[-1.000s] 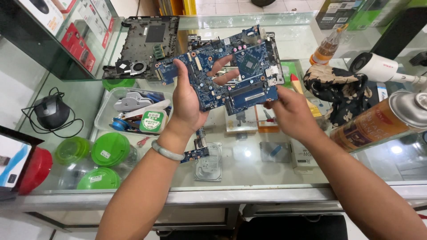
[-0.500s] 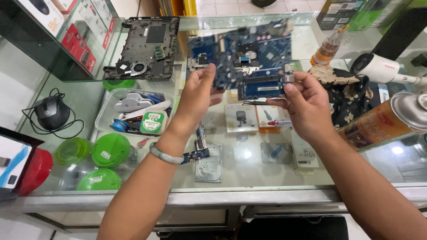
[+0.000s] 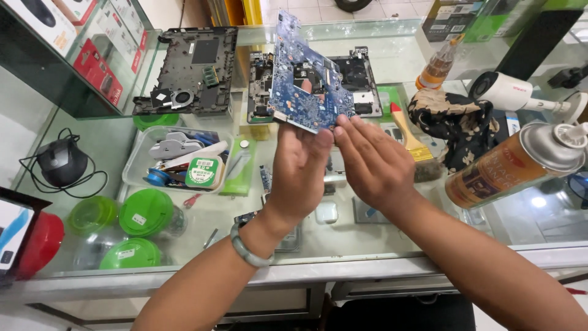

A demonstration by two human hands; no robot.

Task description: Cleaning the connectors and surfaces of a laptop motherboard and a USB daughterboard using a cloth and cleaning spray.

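1. The left hand [image 3: 300, 168] is in the center of the frame. It grasps the lower edge of a blue circuit board [image 3: 306, 86] with the fingertips, and a pale green bracelet [image 3: 248, 250] is on its wrist.
2. The right hand [image 3: 373, 162] is just beside the left one, to the right of center. Its fingertips touch the lower right edge of the board; I cannot tell if they pinch it or only support it.
3. The board is lifted above the glass counter [image 3: 398, 239], in the upper center of the frame, tilted, with its corner pointing up.
4. Behind the board, two dark laptop casings lie on the counter: one [image 3: 190, 70] at upper left, one [image 3: 361, 83] partly hidden by the board.
5. At left there is a clear tray [image 3: 138, 165] with small tools, and green lids [image 3: 147, 211] below it.
6. At right a spray can [image 3: 514, 162] lies tilted, near a dark patterned cloth [image 3: 456, 125].
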